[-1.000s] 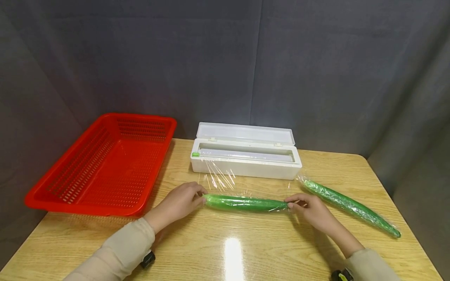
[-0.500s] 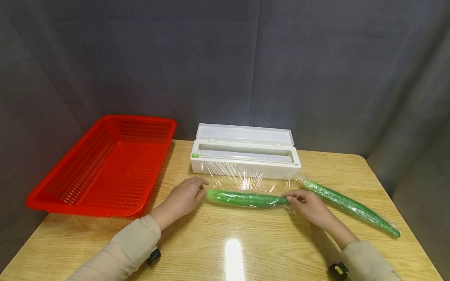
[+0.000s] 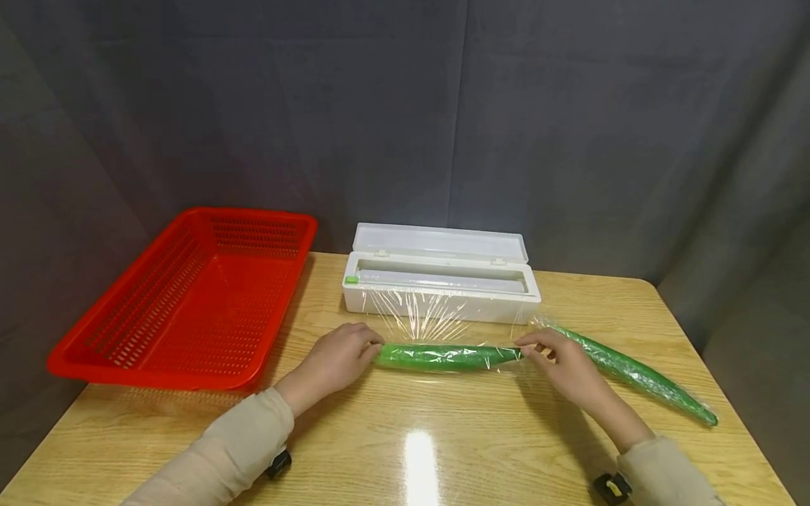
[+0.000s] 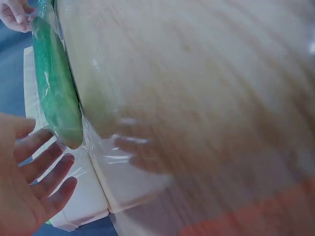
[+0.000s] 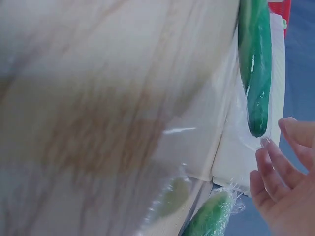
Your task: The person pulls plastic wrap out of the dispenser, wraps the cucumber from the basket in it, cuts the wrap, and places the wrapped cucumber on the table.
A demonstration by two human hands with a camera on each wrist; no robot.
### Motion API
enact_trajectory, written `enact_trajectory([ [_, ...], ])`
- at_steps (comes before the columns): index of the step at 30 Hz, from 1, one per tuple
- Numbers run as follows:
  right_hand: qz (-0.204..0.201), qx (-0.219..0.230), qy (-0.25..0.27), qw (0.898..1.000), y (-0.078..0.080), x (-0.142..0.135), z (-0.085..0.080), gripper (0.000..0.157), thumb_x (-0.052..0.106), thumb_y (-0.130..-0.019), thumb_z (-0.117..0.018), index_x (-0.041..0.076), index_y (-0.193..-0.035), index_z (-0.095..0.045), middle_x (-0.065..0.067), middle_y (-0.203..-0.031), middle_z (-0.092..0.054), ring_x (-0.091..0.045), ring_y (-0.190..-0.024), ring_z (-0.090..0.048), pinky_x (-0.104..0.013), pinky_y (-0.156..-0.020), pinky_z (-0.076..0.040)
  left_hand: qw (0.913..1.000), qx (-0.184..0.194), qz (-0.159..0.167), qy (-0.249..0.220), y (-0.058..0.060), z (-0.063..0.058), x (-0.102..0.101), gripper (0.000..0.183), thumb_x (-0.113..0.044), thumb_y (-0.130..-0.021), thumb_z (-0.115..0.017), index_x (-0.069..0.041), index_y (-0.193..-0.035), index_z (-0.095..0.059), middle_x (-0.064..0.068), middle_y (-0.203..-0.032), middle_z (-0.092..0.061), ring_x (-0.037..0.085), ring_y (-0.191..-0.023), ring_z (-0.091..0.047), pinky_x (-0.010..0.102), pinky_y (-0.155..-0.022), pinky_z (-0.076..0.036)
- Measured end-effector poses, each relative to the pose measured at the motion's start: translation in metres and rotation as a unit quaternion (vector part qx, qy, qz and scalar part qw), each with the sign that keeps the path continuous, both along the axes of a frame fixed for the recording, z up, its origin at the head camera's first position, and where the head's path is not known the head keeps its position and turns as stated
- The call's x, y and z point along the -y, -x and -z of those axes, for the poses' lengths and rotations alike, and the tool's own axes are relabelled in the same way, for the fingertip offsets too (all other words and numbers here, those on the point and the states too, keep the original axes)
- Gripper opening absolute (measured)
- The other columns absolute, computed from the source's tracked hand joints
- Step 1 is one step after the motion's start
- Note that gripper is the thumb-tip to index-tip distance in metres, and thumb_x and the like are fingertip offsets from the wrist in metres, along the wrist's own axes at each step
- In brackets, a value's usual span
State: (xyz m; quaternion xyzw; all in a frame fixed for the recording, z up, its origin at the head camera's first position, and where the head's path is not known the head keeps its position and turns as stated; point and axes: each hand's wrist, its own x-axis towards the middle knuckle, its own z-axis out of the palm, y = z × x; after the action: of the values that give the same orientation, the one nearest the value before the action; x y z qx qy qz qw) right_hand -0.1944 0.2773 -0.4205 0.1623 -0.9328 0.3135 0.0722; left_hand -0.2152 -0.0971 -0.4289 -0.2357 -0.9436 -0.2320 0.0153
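Observation:
A green cucumber under clear cling film lies crosswise before me. The film runs from it to the white dispenser box. At its paler left end is my left hand, the fingertips touching the film there; in the left wrist view the fingers are loosely extended. My right hand is at the darker right tip. In the right wrist view its thumb and fingers stand apart, with a fingertip at the film edge beyond the tip. A second wrapped cucumber lies to the right.
A red plastic basket stands at the left of the wooden table. The dispenser's lid is raised at the back, with a green slider at its left end. A grey curtain hangs behind.
The cucumber has moved slightly away from me, towards the dispenser, and both hands have shifted with it. Creases in the film now fan out from its middle.

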Motion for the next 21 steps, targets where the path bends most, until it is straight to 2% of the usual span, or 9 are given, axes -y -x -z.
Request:
enact_trajectory([
  [4, -0.02, -0.023, -0.006, 1.0, -0.001, 0.003, 0.002, 0.019, 0.002, -0.089, -0.072, 0.01, -0.106, -0.074, -0.009, -0.114, -0.065, -0.027, -0.1, -0.061, -0.042, -0.075, -0.048, 0.9998, 0.0, 0.01, 0.015, 0.0, 0.0, 0.002, 0.029, -0.03, -0.094, -0.069, -0.012, -0.116, -0.072, 0.001, -0.111, -0.068, 0.023, -0.108, -0.062, 0.043, -0.093, -0.05],
  [7, -0.028, -0.026, -0.017, 0.999, 0.0, 0.006, 0.005, 0.023, 0.002, -0.086, -0.074, 0.01, -0.107, -0.074, -0.005, -0.113, -0.065, -0.024, -0.096, -0.059, -0.039, -0.074, -0.048, 0.9994, 0.001, 0.02, 0.028, 0.002, 0.001, 0.002, 0.038, -0.031, -0.089, -0.075, -0.011, -0.12, -0.07, 0.002, -0.117, -0.067, 0.024, -0.111, -0.061, 0.043, -0.095, -0.049],
  [11, -0.025, -0.027, -0.027, 0.999, 0.002, 0.009, 0.008, 0.025, 0.002, -0.084, -0.077, 0.01, -0.108, -0.073, -0.001, -0.109, -0.064, -0.019, -0.088, -0.056, -0.032, -0.067, -0.045, 0.999, 0.005, 0.03, 0.032, 0.004, 0.002, 0.003, 0.042, -0.022, -0.084, -0.081, -0.009, -0.122, -0.069, 0.004, -0.118, -0.066, 0.025, -0.112, -0.06, 0.044, -0.093, -0.049],
  [14, -0.025, -0.032, -0.034, 0.999, 0.005, 0.011, 0.01, 0.028, 0.0, -0.081, -0.078, 0.009, -0.107, -0.072, -0.002, -0.106, -0.064, -0.02, -0.085, -0.057, -0.033, -0.066, -0.048, 0.9989, 0.008, 0.031, 0.033, 0.007, 0.003, 0.002, 0.044, -0.014, -0.081, -0.083, -0.008, -0.122, -0.068, 0.004, -0.116, -0.065, 0.025, -0.11, -0.06, 0.045, -0.091, -0.05],
  [21, -0.021, -0.02, -0.05, 0.998, 0.01, 0.014, 0.009, 0.032, -0.005, -0.079, -0.079, 0.006, -0.108, -0.071, -0.007, -0.105, -0.062, -0.022, -0.083, -0.06, -0.036, -0.066, -0.05, 0.9983, 0.006, 0.02, 0.054, 0.012, 0.007, -0.001, 0.048, -0.014, -0.082, -0.082, -0.008, -0.126, -0.064, 0.005, -0.118, -0.064, 0.027, -0.112, -0.06, 0.046, -0.089, -0.05],
])
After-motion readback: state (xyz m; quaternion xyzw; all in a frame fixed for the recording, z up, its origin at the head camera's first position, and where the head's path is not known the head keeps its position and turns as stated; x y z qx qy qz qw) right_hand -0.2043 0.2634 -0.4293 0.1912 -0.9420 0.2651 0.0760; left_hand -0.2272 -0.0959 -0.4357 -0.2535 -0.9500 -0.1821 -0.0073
